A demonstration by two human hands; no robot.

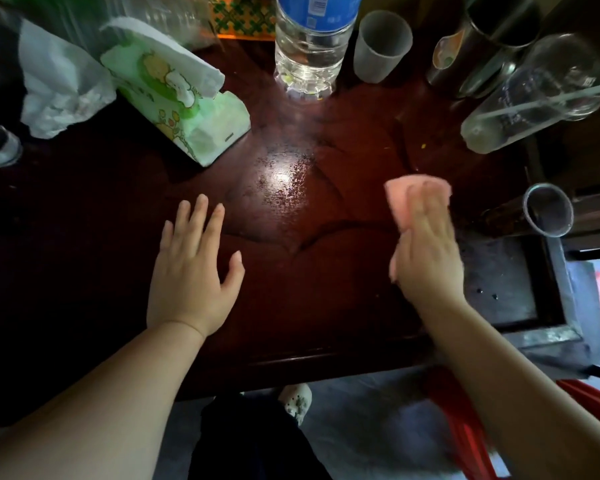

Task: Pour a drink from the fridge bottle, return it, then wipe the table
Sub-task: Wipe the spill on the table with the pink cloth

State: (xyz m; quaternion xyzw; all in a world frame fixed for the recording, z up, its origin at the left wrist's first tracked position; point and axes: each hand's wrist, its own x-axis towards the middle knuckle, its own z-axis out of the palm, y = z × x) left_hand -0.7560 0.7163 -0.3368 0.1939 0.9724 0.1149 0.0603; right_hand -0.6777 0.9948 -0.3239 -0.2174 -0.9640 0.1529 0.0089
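The scene is dim, with the left side falling into near black. A bright white glare patch sits on the glossy desk just ahead of and between the hands. The right hand and its pink cloth are smeared by motion blur; the left hand is sharp. Objects beyond the hands lean outward from wide-angle distortion.

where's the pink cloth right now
The pink cloth lies under the right hand on the dark wooden table, right of centre, near the metal cup.
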